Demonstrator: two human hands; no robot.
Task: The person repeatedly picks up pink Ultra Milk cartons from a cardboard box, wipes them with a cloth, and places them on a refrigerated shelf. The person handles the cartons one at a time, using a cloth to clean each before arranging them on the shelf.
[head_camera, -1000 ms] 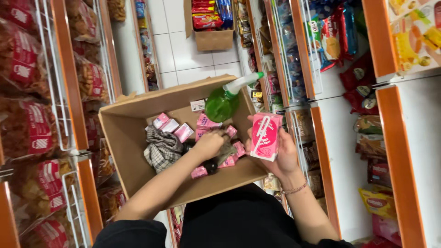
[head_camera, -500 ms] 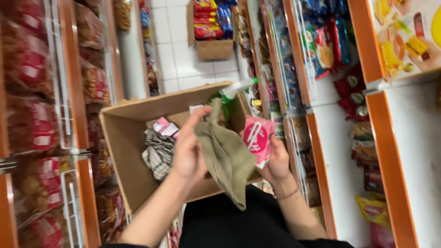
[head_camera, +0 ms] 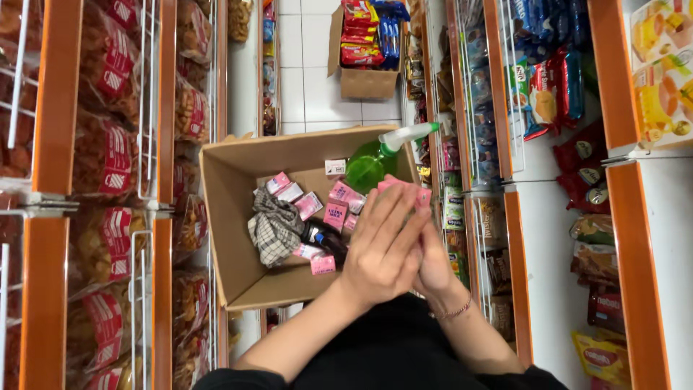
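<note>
1. You were at the wiping step: your left hand [head_camera: 386,245] lay flat, fingers stretched out, pressed over the pink carton [head_camera: 421,196] just right of frame centre.
2. Your right hand [head_camera: 435,267] cupped that carton from beneath, grasping it; only its pink top edge showed.
3. Below, the cardboard box [head_camera: 238,170] held more pink cartons [head_camera: 336,214], a checked cloth [head_camera: 273,227] and a green spray bottle [head_camera: 369,166].
4. I'd judge the next move needed the carton turned, then shelved.
</note>
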